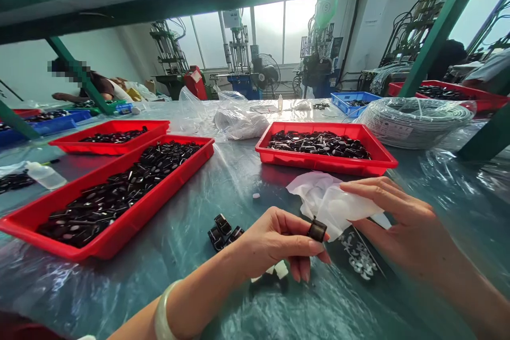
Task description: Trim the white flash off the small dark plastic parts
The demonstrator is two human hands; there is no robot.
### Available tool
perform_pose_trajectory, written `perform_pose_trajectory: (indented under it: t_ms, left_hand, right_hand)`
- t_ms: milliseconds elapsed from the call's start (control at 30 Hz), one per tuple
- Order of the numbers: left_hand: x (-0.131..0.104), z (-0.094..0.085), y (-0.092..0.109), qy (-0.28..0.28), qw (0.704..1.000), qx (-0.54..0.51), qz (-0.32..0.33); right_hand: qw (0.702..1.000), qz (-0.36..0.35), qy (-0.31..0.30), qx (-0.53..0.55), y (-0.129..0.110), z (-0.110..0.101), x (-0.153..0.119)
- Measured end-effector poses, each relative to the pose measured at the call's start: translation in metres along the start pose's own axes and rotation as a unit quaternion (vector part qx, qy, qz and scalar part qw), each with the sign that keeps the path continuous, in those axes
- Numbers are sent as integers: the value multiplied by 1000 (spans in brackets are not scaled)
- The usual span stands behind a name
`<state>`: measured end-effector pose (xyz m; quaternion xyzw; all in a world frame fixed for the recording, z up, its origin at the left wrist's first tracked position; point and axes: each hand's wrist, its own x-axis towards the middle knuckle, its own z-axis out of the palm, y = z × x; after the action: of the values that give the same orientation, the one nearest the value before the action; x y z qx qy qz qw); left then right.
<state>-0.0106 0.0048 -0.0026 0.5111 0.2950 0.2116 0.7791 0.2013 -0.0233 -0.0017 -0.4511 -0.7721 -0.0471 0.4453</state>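
My left hand [287, 241] pinches a small black plastic part [317, 230] between thumb and fingers, above the table. My right hand [402, 223] has a crumpled white cloth or tissue [319, 196] between its thumb and fingers; the cloth hangs just behind the black part. Below the right hand lies a scatter of small white pieces [360, 255], with a thin dark line beside them that I cannot identify. Several similar black parts [221, 231] sit in a group left of my left hand. Pale square pieces [281, 270] are partly hidden beneath that hand.
Red trays full of black parts stand at the left [115, 239], behind it [111, 149] and ahead [326, 162]. A wrapped coil of grey cable [418, 122] and a blue tray [353, 111] are at back right. Green shelf posts [442, 37] frame the table. Another person sits far left.
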Motion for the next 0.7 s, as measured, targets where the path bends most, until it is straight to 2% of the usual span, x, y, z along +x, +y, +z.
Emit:
perform_pose_trajectory:
  t_ms: [67,167,300,700]
  left_hand:
    - [0,2,2,-8,1000,4,-3]
    - [0,3,3,-20,1000,14,-13]
    - [0,2,1,-22,999,23,-20]
    - [0,-3,0,-32,995,66,-62]
  right_hand:
    - [998,-55,11,-34,0,1,0]
    - [994,-85,-3,-71,-2,0,0]
    - [990,-101,-21,-99,-4,-3,1]
    - [976,-153,-15,-157,-7,-10,2]
